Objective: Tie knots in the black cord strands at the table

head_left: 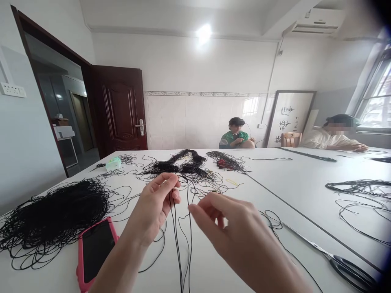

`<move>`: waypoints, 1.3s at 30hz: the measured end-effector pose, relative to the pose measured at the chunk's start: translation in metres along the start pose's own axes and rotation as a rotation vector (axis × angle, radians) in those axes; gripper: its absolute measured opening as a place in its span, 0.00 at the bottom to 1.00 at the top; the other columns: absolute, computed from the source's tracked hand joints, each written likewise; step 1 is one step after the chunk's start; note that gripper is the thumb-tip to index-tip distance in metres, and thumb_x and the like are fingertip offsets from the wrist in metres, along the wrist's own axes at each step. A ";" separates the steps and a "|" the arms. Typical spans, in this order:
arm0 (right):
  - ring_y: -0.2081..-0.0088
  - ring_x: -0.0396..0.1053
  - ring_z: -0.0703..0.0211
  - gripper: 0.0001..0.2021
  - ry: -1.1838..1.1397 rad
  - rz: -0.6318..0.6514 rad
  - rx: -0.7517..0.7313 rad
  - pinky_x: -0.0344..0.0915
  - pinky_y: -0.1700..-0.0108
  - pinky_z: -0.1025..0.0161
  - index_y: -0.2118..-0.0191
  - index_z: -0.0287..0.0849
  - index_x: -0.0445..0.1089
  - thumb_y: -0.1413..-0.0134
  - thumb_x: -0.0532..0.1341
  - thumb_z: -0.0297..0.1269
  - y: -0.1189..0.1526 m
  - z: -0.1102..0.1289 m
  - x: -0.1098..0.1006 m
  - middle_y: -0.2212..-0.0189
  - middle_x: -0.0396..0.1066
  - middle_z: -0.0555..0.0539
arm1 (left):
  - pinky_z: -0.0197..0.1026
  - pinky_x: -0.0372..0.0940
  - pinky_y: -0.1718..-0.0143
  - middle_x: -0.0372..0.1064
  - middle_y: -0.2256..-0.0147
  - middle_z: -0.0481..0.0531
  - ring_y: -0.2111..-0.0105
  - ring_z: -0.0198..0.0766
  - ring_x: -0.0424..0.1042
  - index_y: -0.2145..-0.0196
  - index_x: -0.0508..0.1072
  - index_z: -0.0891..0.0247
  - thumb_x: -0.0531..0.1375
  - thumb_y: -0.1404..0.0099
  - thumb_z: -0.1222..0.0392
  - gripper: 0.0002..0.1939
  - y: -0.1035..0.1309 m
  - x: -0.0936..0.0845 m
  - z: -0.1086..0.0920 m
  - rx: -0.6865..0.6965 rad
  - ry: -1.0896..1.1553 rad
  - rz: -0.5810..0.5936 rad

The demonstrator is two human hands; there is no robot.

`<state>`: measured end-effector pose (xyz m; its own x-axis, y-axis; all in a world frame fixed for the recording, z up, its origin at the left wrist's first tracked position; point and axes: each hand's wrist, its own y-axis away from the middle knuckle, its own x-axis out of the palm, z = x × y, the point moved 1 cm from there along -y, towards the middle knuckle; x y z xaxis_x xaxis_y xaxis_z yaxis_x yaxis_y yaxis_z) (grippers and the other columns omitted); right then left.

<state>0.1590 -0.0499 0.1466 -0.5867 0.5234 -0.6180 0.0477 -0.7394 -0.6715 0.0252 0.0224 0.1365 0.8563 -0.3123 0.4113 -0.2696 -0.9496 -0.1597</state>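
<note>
My left hand (155, 205) is closed in a pinch, thumb against fingers, on thin black cord (179, 268). Several strands hang from that pinch toward the front edge of the view, and a small loop of cord arches out to the right of the fingertips. Just right of it, my right hand (233, 224) is closed, its thumb and bent forefinger meeting at one strand of the cord. Its other fingers curl under and are partly hidden. Behind both hands lies a dark heap of black cord bundles (166, 167).
A large tangle of black cord (61, 211) and a pink-cased phone (99, 250) lie left. Scissors (332, 258) rest right. Farther back are a pale green box (113, 163) and a red item (224, 164). Two people (236, 136) sit across the white table (262, 183).
</note>
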 end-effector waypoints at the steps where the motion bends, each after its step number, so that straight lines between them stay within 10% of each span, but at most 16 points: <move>1: 0.84 0.56 0.69 0.16 0.013 0.029 0.032 0.50 0.83 0.71 0.80 0.42 0.61 0.43 0.56 0.40 -0.001 0.000 0.003 0.86 0.61 0.56 | 0.27 0.62 0.73 0.63 0.74 0.43 0.78 0.24 0.62 0.74 0.69 0.63 0.64 0.44 0.56 0.09 0.000 0.001 0.000 0.006 0.010 0.000; 7: 0.76 0.69 0.64 0.05 -0.051 -0.093 0.085 0.62 0.74 0.69 0.72 0.42 0.66 0.46 0.57 0.28 -0.009 -0.008 0.019 0.77 0.72 0.54 | 0.29 0.62 0.70 0.63 0.75 0.43 0.76 0.25 0.63 0.72 0.68 0.61 0.63 0.43 0.54 0.10 0.003 0.005 0.002 0.032 -0.071 0.020; 22: 0.75 0.64 0.68 0.05 0.075 -0.426 -0.254 0.60 0.72 0.71 0.68 0.38 0.67 0.42 0.56 0.27 -0.005 -0.004 0.019 0.76 0.69 0.52 | 0.33 0.59 0.64 0.63 0.78 0.42 0.73 0.28 0.63 0.73 0.66 0.61 0.61 0.41 0.49 0.13 0.008 0.006 0.004 0.070 -0.302 0.008; 39: 0.68 0.63 0.63 0.08 0.186 -0.343 -0.427 0.60 0.69 0.67 0.59 0.37 0.66 0.41 0.53 0.23 -0.001 -0.008 0.013 0.69 0.68 0.46 | 0.32 0.64 0.64 0.67 0.75 0.46 0.72 0.27 0.67 0.74 0.68 0.64 0.61 0.40 0.57 0.09 0.004 0.006 0.001 0.034 -0.044 0.117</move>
<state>0.1576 -0.0385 0.1358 -0.4758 0.7973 -0.3715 0.2246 -0.2982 -0.9277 0.0295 0.0165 0.1376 0.8386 -0.4185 0.3488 -0.3541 -0.9052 -0.2349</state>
